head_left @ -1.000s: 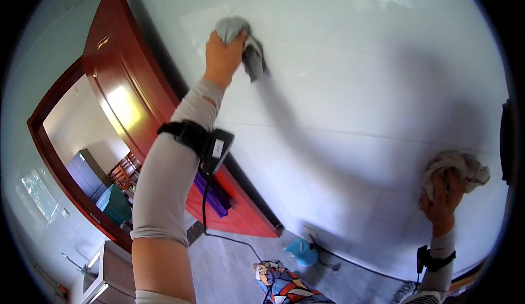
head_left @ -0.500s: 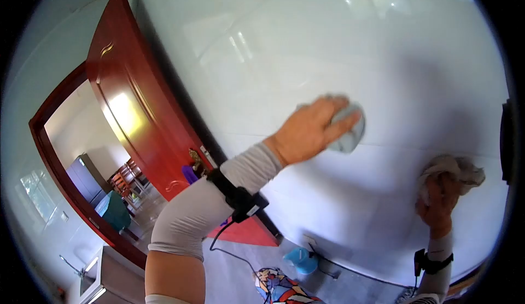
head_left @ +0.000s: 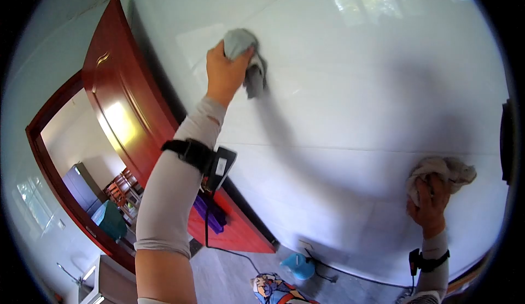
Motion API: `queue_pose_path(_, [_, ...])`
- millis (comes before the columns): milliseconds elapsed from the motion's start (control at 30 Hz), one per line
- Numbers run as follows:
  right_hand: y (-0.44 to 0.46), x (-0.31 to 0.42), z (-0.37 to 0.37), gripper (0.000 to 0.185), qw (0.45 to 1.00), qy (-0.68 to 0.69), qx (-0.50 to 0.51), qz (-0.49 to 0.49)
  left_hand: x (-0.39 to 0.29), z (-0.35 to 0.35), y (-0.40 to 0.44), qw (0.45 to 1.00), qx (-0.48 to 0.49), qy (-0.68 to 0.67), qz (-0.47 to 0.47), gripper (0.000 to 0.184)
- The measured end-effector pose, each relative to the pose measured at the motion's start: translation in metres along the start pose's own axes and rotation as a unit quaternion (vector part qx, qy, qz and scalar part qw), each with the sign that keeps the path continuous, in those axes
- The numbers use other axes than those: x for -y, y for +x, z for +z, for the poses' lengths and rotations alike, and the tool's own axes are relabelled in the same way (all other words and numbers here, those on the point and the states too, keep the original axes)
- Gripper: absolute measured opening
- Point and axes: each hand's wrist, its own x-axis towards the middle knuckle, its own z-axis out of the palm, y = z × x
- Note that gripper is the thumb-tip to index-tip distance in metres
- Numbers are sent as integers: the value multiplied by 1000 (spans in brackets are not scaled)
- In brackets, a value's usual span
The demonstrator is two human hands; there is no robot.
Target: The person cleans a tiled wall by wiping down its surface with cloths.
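My left hand [head_left: 226, 74] grips a grey-green cloth [head_left: 239, 42] against the upper left of the glossy white tiled wall [head_left: 328, 96]; a darker grey fold of it hangs on the right. Lower right, my right hand [head_left: 430, 203] holds a crumpled beige-grey cloth [head_left: 451, 171] on the same wall, its fingers bent into the fabric. Both forearms wear light sleeves and black straps with small devices.
A red door [head_left: 128, 101] stands open on the left, a purple cloth [head_left: 210, 213] hanging at it. Below are a light-blue container [head_left: 298, 265], a black cable and patterned fabric [head_left: 276, 290]. A sink unit [head_left: 104, 282] is at lower left.
My left hand swept right and down across the wall with its cloth, then came back to the upper left. My right hand and its cloth have shifted slightly left in view.
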Motion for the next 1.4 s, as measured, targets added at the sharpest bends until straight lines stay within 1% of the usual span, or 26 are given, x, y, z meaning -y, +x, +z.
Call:
queue_pose_path(67, [1, 0, -1, 40, 1000, 0, -7, -8, -30, 13, 16, 996, -72, -30, 46, 27])
queue_pose_path(100, [3, 1, -1, 40, 1000, -1, -6, -7, -47, 16, 21, 996, -71, -30, 47, 27])
queue_pose_path(167, [6, 1, -2, 40, 1000, 9, -14, -10, -73, 24, 30, 993, -8, -39, 108, 31])
queue_pose_path(200, [5, 1, -3, 40, 1000, 8, -14, -9, -75, 35, 36, 992, 2, 7, 128, 38])
queue_pose_path(267, [5, 1, -3, 40, 1000, -4, -10, -9, -101, 53, 21, 953, -39, 105, 281, 55])
queue_pose_path(300, [2, 1, 1, 40, 1000, -2, -12, -9, -112, 59, 10, 934, -45, 144, 323, 61])
queue_pose_path(333, [-4, 0, 6, 42, 1000, -13, -10, -1, -118, 65, 1, 912, -27, 143, 383, 65])
queue_pose_path(400, [-6, -1, 9, 44, 1000, -27, -8, 7, -122, 74, -22, 891, 45, 127, 434, 63])
queue_pose_path(467, [-5, -3, 6, 43, 1000, -12, -12, -4, -116, 77, -47, 884, 113, 126, 435, 71])
queue_pose_path(500, [-6, -4, 6, 43, 1000, -13, -10, -4, -109, 78, -59, 885, 113, 123, 435, 71])
queue_pose_path(600, [-5, 0, 2, 44, 1000, 23, 0, 17, -77, 75, -94, 880, 176, 114, 427, 68])
queue_pose_path(667, [3, 1, -4, 40, 1000, 13, -7, -3, -51, 65, -108, 850, 261, 147, 433, 65])
queue_pose_path(767, [1, -1, -3, 41, 1000, 14, -10, -15, -2, 47, -115, 837, 277, 167, 440, 70])
queue_pose_path(833, [2, -1, -4, 42, 1000, 11, 0, -11, 11, 25, -112, 892, 267, 183, 315, 76])
queue_pose_path(867, [3, 0, -5, 43, 1000, 9, 4, -8, 17, 16, -105, 906, 235, 236, 261, 82])
queue_pose_path(900, [4, 1, -6, 43, 1000, 8, 8, -6, 24, 10, -92, 942, 196, 200, 186, 79])
queue_pose_path(967, [7, 2, -7, 43, 1000, 5, -14, -10, 44, -3, -59, 960, 56, 197, 192, 73])
queue_pose_path(1000, [7, 2, -7, 43, 1000, 6, -12, -10, 44, -6, -40, 972, 15, 192, 132, 65])
queue_pose_path(1033, [8, 2, -7, 41, 1000, 1, -10, -9, 46, -6, -21, 968, -33, 218, 118, 57])
queue_pose_path(1067, [8, 3, -8, 40, 1000, -4, -7, -9, 32, -4, -4, 974, -55, 210, 68, 52])
queue_pose_path(1133, [0, 0, -1, 41, 1000, -2, -9, -3, 0, 1, 24, 999, -7, 40, 32, 46])
queue_pose_path(1167, [-4, -1, 3, 42, 1000, 1, -12, 3, -1, 9, 35, 988, -70, 117, 77, 45])
queue_pose_path(1200, [-4, -1, 3, 42, 1000, 2, -10, 2, -17, 15, 39, 987, -70, 102, 108, 47])
queue_pose_path(1267, [-4, 0, 3, 41, 999, 34, -11, 20, -49, 34, 31, 943, -139, 195, 230, 38])
queue_pose_path(1333, [-5, 1, 1, 41, 1000, 24, -5, 20, -91, 49, 5, 971, -4, 116, 211, 51])
queue_pose_path(1400, [-1, 0, -2, 41, 1000, 11, -1, 19, -98, 68, -17, 898, 34, 196, 393, 52])
